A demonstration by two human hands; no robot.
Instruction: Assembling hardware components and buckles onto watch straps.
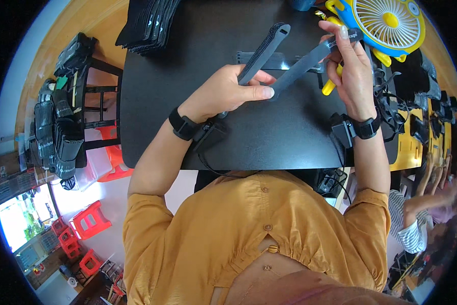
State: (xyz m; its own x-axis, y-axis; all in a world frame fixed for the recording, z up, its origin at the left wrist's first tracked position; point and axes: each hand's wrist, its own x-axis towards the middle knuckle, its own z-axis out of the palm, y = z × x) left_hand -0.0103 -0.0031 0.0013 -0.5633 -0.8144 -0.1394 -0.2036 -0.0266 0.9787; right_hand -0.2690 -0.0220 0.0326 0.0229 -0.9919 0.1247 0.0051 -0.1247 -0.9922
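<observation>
The left hand (223,91) gripped a strap bundle (263,54) at the frame's upper centre; a grey strap (300,67) slanted from its thumb toward upper right, where the right hand (355,76) pinched it.

My view is bright, the daylight strongest at the lower left, where an opening (27,216) washes out nearly to white and the pale floor (114,195) glares. The black worktop (289,147) before me carries a soft sheen toward its near edge. My hands (353,76) look fairly crisp. Toward the rim, straight edges bow, a co-worker's arms (432,201) smear, and the corners drop to black with a bluish fringe.
</observation>
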